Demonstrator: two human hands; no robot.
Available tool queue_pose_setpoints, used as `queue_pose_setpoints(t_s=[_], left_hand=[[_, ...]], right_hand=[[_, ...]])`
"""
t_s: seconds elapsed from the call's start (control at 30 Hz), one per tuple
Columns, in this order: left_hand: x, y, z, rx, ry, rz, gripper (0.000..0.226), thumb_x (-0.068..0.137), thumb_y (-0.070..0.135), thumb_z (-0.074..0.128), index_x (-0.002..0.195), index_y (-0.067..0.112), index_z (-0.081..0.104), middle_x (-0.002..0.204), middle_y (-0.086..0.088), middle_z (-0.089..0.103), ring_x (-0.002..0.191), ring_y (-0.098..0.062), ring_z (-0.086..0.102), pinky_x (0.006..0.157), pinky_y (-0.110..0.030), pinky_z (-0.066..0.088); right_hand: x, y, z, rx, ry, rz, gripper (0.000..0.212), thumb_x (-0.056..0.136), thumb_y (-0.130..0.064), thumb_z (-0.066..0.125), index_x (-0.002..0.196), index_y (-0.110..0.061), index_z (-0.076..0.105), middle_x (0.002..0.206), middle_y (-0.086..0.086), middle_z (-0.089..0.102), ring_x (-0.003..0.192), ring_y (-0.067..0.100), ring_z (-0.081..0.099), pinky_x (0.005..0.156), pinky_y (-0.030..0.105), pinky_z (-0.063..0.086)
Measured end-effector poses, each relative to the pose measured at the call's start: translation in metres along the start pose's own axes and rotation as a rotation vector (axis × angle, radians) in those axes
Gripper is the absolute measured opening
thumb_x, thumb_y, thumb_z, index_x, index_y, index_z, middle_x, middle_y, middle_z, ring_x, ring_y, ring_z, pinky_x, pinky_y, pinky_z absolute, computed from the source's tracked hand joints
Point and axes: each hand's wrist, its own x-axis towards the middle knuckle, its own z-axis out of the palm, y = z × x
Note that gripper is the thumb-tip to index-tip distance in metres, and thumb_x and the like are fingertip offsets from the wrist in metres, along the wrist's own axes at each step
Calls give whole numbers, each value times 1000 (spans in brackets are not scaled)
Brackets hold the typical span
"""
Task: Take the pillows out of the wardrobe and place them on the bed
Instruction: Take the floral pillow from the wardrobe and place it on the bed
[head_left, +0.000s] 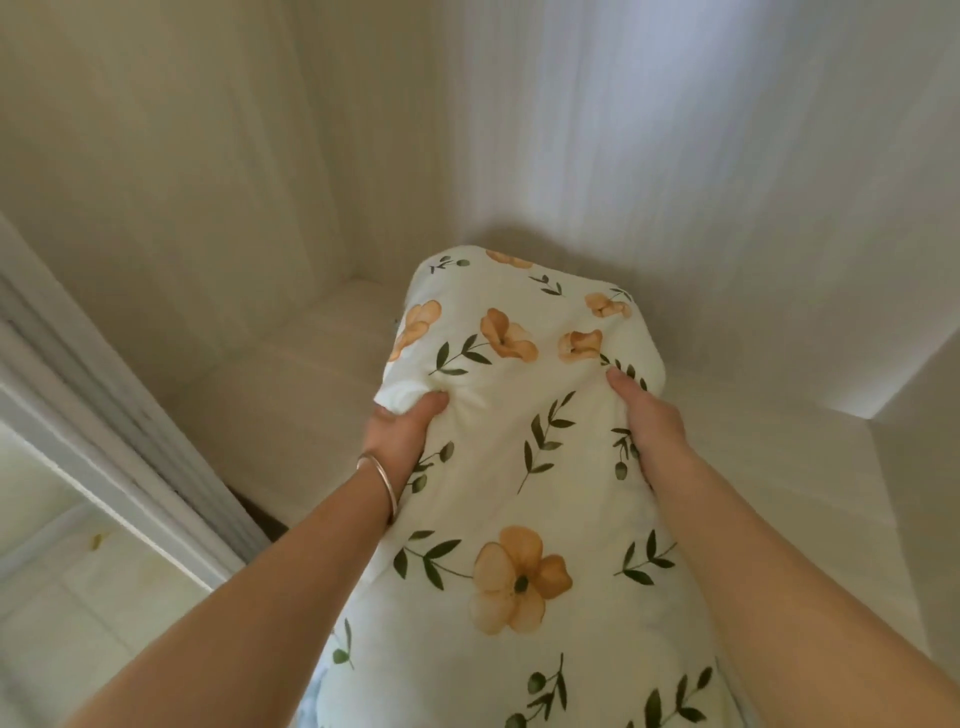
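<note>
Pillow (519, 467) gripped above pale wardrobe shelf (291, 374).

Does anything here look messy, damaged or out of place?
Nothing stands out. Both the left hand and right hand grip the floral pillow at its sides inside the white wardrobe; the cover looks clean and whole.

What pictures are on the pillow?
Orange flowers and green leaves on the cream pillow, seen from the head camera.
</note>
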Motion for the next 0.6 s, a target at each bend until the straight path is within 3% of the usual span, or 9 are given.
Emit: queue_pose_setpoints(t_s=[0.17,0.37,0.47,0.6], left_hand=[[-32,25,-21,-30,10,115,71,55,65,65,114,27,55,97,10,64,89,-13,61,79,-32,45],[-65,59,-49,-73,-70,373,56,54,66,64,102,38,62,94,19,69,89,-3,65,67,-18,45],[-83,65,-63,-67,-67,501,42,57,64,62,94,45,61,90,27,69,85,9,64,70,-13,43],[-108,62,-80,-98,-30,569,33,61,62,62,92,49,61,92,34,68,87,12,63,72,-12,44]], right_hand=[[-45,-20,-3,102,20,-144,48,63,-54,75,93,-20,59,79,-4,63,73,15,61,54,26,41],[-95,-34,-7,238,46,-326,33,65,-56,72,81,-29,61,89,-5,67,82,16,63,73,33,48],[-116,-35,-3,307,56,-412,24,67,-54,71,73,-32,62,79,-12,67,75,9,63,62,28,45],[-137,-39,6,334,-10,-452,26,72,-48,70,87,-28,67,90,-7,70,83,12,65,67,29,50]])
